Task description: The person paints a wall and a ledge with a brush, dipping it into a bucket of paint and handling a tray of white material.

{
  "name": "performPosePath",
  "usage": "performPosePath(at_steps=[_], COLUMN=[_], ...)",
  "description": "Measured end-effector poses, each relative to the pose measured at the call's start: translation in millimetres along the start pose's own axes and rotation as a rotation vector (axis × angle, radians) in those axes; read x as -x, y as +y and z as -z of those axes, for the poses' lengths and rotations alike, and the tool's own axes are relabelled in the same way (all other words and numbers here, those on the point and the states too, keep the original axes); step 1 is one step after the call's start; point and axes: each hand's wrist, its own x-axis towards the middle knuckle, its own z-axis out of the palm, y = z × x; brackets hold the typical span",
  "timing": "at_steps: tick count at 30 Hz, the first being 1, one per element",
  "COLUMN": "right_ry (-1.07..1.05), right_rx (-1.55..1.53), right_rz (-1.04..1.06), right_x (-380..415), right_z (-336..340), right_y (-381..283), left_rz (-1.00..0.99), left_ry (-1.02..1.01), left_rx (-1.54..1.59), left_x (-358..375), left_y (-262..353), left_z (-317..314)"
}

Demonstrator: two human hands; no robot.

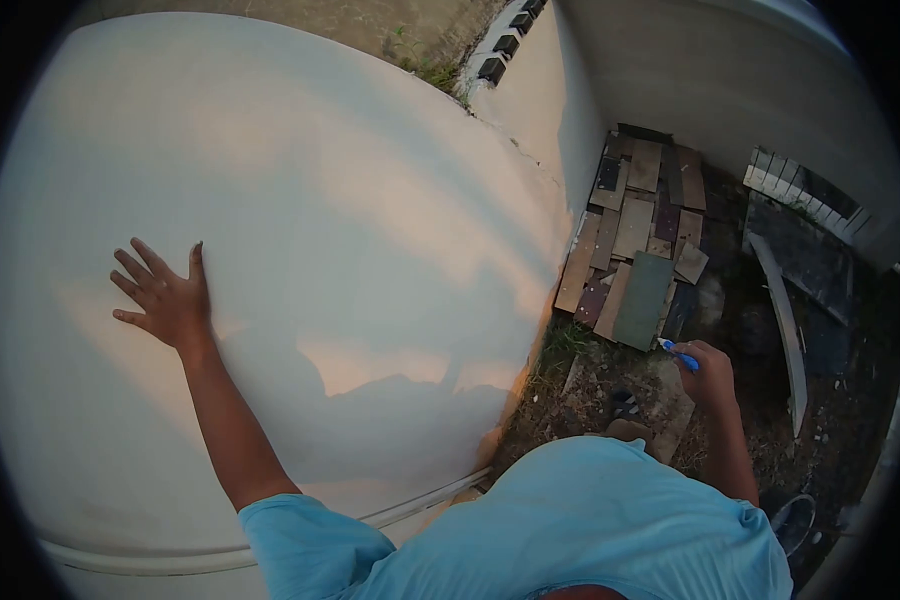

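Small blue tool point(681, 355) at right, just this side of the stacked boards point(632, 230), right arm bent, right hand point(708, 376) curled closed round it, left arm extended, left hand point(173, 305) spread wide against the white wall point(270, 150).

The brown, grass-patched earthen ground point(555, 408) carries overlapping rectangular tan, brown and dark flat pieces point(632, 228), with a larger dull-green rectangular sheet point(645, 300) at their near end. Right of them lie a long, narrow pale panel point(784, 322) and, farther off, a broad dark-grey slab point(802, 252).
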Motion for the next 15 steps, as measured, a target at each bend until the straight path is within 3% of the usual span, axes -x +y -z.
performPosePath(at_steps=[3,5,9,11,14,15], right_ry=[0.028,0.034,-0.001,0.032,0.023,0.011], right_rx=[-0.042,-0.025,-0.032,-0.058,-0.054,-0.051], right_rz=[0.000,0.023,0.045,0.055,0.039,0.031], right_x=[2,1,-4,-4,0,2], right_z=[-1,1,8,9,15,17], right_y=[3,6,1,5,8,11], left_rz=[-0.217,-0.400,-0.611,-0.676,-1.007,-1.005], left_ry=[-0.132,0.052,0.026,-0.167,-0.808,-1.116], left_rx=[0.099,0.358,0.506,0.586,0.493,0.558], left_x=[53,103,212,271,362,407], left_y=[34,61,105,113,99,93], left_z=[-5,-50,-73,-72,-44,-50])
